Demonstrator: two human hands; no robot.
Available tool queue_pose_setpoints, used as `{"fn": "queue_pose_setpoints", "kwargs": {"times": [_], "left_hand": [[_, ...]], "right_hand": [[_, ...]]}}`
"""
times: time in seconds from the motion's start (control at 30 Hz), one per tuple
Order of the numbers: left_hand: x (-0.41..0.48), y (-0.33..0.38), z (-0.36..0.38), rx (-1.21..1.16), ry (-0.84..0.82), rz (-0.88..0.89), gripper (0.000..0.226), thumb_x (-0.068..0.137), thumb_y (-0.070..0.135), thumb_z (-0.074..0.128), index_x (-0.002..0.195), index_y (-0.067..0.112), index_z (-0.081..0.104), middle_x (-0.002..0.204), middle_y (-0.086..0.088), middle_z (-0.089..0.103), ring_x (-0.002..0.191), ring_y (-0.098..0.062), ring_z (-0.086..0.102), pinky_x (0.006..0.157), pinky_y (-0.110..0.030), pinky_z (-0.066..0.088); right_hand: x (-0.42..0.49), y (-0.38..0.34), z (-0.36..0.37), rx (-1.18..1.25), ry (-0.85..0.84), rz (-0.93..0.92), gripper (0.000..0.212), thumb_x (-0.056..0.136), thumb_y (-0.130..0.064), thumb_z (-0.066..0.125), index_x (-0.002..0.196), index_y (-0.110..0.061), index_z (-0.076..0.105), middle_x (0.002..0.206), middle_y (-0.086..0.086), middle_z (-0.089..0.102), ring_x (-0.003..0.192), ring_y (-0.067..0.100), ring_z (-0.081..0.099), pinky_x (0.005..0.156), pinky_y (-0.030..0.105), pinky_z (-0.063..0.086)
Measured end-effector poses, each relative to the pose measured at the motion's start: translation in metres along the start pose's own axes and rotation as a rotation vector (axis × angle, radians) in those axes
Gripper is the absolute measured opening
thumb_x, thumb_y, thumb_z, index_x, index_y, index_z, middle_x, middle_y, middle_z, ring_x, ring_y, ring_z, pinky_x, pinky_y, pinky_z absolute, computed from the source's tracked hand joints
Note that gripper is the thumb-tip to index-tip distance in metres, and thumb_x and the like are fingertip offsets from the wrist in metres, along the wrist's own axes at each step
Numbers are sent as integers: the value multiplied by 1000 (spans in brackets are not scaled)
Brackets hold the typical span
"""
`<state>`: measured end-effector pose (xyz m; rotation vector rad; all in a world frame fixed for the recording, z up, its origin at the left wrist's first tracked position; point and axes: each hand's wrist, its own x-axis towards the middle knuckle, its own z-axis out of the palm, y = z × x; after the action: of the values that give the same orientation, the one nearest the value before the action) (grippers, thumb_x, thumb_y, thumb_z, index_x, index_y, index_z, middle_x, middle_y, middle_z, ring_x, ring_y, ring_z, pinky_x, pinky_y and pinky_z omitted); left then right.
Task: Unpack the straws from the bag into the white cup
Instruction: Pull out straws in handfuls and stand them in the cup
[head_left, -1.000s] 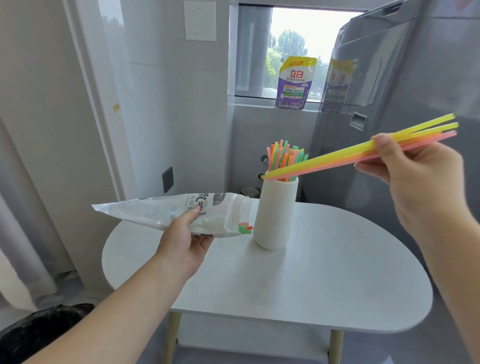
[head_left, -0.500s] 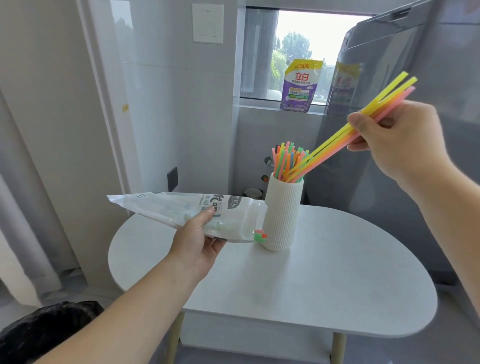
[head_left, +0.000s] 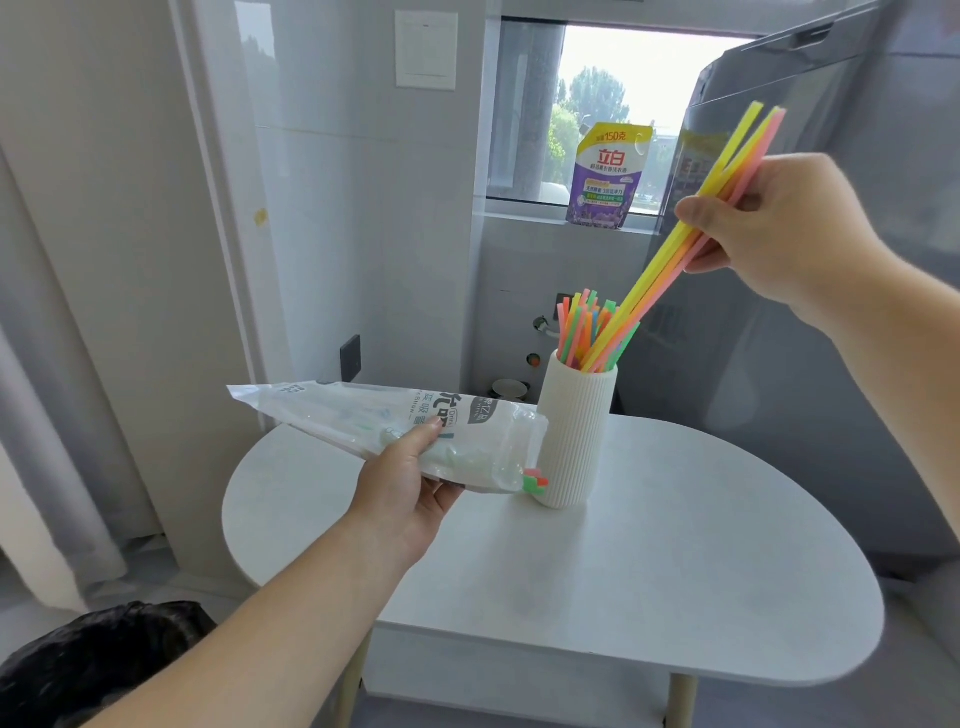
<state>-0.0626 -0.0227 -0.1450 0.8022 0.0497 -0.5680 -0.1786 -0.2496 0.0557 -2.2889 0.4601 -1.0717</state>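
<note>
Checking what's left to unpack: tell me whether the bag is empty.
Not empty. Green and orange straw ends poke out of the open mouth of the bag, held in the left hand.

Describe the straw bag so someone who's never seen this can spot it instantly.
Start at the white oval table. Above its left end the left hand holds the straw bag, its open end toward the ribbed white cup. It is clear plastic with grey print and green and orange straw tips poking out, unlike the purple pouch upright on the window sill.
</note>
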Motion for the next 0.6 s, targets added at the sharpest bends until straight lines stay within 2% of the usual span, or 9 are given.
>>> {"fn": "queue_pose_setpoints", "kwargs": {"times": [0.2,0.4,0.6], "left_hand": [[0,0,-1,8,-2,3,31,94,7,66,125,10,65,97,-7,78,75,-18,77,54,-29,61],[1,0,0,11,2,8,36,94,7,66,130,10,64,99,-7,77,72,-17,76,52,-27,59],[0,-2,1,17,-9,6,33,94,6,65,127,10,65,94,-5,78,72,-16,76,53,-28,60]], "right_hand": [[5,2,2,0,-9,4,30,96,-32,63,120,-13,69,100,0,71,65,3,72,53,11,55],[9,5,4,-5,-4,13,31,96,-32,63,120,-13,69,95,2,71,65,-2,70,49,9,52],[12,4,5,10,-46,57,25,96,-29,65,115,-15,71,82,-7,70,68,10,72,48,9,52]]}}
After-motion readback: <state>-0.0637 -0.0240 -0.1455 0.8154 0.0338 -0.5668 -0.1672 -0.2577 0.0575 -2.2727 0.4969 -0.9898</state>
